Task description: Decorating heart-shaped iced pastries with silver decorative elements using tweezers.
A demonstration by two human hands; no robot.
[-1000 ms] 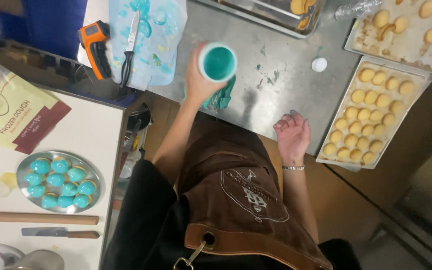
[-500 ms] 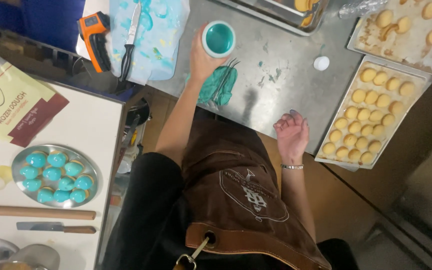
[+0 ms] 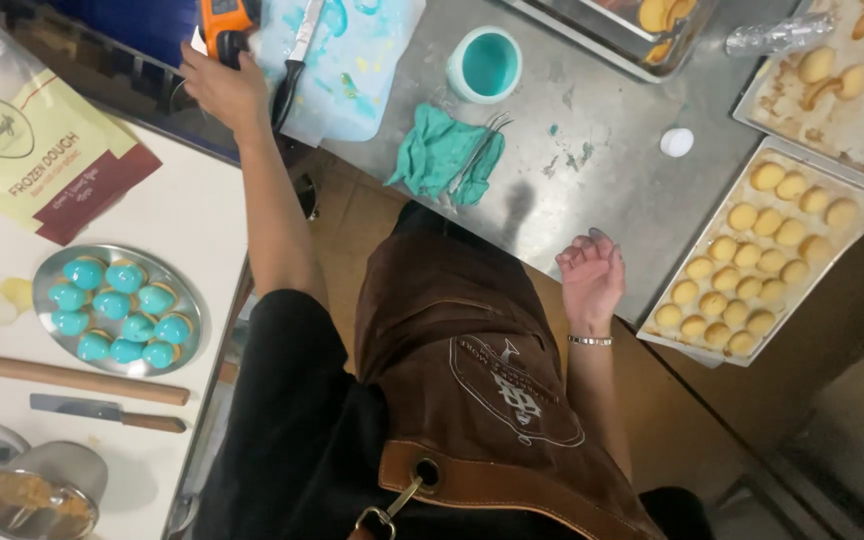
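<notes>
My left hand (image 3: pixel 220 88) reaches far to the left and closes around the black handle of an orange thermometer gun (image 3: pixel 225 22) at the top edge of view. A white cup of teal glaze (image 3: pixel 485 64) stands by itself on the steel table (image 3: pixel 602 190). Just below it lies a crumpled teal cloth (image 3: pixel 442 155) with thin tweezers (image 3: pixel 482 145) on it. My right hand (image 3: pixel 590 275) rests at the table's near edge with fingers loosely curled and nothing in it, beside a tray of pale round pastries (image 3: pixel 757 250).
A blue-smeared cutting board (image 3: pixel 352 75) holds a knife (image 3: pixel 297 55). On the white counter at left sit a round metal plate of teal-glazed pastries (image 3: pixel 117 310), a dough bag (image 3: pixel 37 150), a rolling pin (image 3: pixel 67 375), a small knife (image 3: pixel 107 412) and a metal cup (image 3: pixel 37 495). More pastry trays (image 3: pixel 837 75) lie at top right.
My left hand set the teal cup down on the steel table, let go of it and swung left to the orange thermometer gun. My right hand stayed at the table edge.
</notes>
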